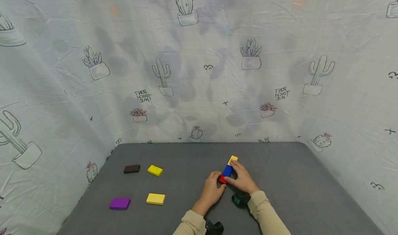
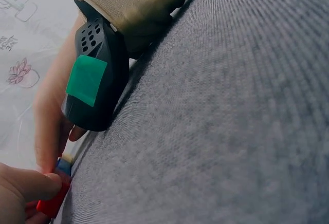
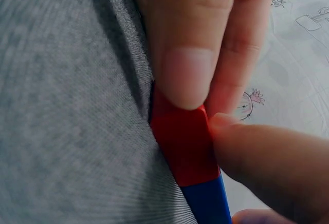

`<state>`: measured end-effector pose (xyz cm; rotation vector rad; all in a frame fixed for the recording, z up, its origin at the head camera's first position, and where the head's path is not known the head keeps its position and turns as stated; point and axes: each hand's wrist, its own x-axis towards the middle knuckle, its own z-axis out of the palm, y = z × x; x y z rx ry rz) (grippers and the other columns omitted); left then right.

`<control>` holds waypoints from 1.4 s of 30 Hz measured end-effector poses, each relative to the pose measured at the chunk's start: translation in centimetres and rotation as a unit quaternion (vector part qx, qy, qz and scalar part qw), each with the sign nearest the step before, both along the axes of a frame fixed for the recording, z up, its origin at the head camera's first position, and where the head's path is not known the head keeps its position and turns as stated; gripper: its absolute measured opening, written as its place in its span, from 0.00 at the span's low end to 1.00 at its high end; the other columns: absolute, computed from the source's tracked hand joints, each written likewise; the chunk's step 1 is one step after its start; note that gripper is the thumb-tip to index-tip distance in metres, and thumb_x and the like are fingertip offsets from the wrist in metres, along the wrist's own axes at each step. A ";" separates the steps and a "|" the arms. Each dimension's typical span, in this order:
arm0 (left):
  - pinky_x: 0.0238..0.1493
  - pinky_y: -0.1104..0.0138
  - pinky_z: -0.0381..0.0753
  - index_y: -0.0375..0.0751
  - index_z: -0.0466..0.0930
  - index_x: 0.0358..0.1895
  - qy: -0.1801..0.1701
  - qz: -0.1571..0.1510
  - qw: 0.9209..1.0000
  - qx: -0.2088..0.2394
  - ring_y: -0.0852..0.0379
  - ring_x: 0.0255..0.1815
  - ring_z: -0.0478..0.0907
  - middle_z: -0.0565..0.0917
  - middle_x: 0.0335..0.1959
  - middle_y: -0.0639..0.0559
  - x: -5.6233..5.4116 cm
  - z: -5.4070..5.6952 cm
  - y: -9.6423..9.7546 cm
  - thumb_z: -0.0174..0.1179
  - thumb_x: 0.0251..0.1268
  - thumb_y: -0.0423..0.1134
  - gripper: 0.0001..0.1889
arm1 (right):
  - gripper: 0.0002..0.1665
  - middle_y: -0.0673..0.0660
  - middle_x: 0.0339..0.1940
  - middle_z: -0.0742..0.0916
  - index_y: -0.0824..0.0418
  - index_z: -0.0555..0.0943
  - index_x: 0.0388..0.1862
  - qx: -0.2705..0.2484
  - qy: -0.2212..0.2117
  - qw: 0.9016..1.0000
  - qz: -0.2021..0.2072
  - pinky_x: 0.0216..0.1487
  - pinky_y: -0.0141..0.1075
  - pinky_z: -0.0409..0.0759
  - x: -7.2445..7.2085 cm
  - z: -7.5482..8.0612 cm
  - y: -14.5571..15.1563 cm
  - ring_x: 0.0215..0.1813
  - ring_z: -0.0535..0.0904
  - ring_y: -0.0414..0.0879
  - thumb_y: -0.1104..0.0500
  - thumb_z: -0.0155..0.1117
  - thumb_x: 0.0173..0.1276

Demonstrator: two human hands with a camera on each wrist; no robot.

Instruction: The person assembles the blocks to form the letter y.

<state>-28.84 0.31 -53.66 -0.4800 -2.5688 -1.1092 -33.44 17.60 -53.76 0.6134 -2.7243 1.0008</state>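
A red block (image 1: pixel 222 179), a blue block (image 1: pixel 228 170) and a yellow block (image 1: pixel 234 158) stand end to end in a slanting row on the grey table. My left hand (image 1: pixel 210 192) pinches the red block at the near end, its thumb (image 3: pixel 187 75) over the end face in the right wrist view. Along the right side of the row, my right hand (image 1: pixel 244 180) holds the blocks. Its thumb (image 3: pixel 272 154) presses the red block, and its fingers reach the yellow one. The left wrist view shows the red block (image 2: pixel 54 201) low at the left.
On the left of the table (image 1: pixel 183 159) lie a dark brown block (image 1: pixel 132 169), a bright yellow block (image 1: pixel 154 170), a purple block (image 1: pixel 120 203) and a pale yellow block (image 1: pixel 155 199). Black wrist devices sit under both forearms. A cactus-print curtain (image 1: pixel 199 107) hangs behind.
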 end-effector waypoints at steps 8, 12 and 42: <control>0.55 0.54 0.77 0.32 0.76 0.55 -0.028 -0.010 0.999 0.033 0.47 0.54 0.77 0.78 0.52 0.44 0.2 0.4 -0.4 0.65 0.59 0.36 0.21 | 0.47 0.68 0.70 0.68 0.70 0.64 0.69 -0.006 -0.004 1.000 0.002 0.67 0.59 0.64 0.1 0.2 -0.1 0.71 0.61 0.65 0.44 0.67 0.59; 0.55 0.53 0.77 0.31 0.76 0.55 -0.048 -0.017 0.997 0.064 0.46 0.54 0.77 0.79 0.52 0.43 0.3 0.5 -0.8 0.64 0.59 0.37 0.21 | 0.47 0.69 0.69 0.68 0.71 0.65 0.69 -0.008 -0.002 1.000 0.001 0.66 0.60 0.64 0.2 0.3 0.0 0.70 0.62 0.66 0.45 0.67 0.59; 0.58 0.52 0.75 0.30 0.72 0.60 -0.076 -0.020 0.991 0.108 0.42 0.58 0.76 0.78 0.57 0.38 2.2 1.8 -5.4 0.61 0.64 0.37 0.23 | 0.49 0.69 0.71 0.65 0.69 0.62 0.71 0.010 -0.017 1.000 -0.006 0.67 0.60 0.62 0.2 0.1 0.0 0.72 0.59 0.65 0.42 0.65 0.61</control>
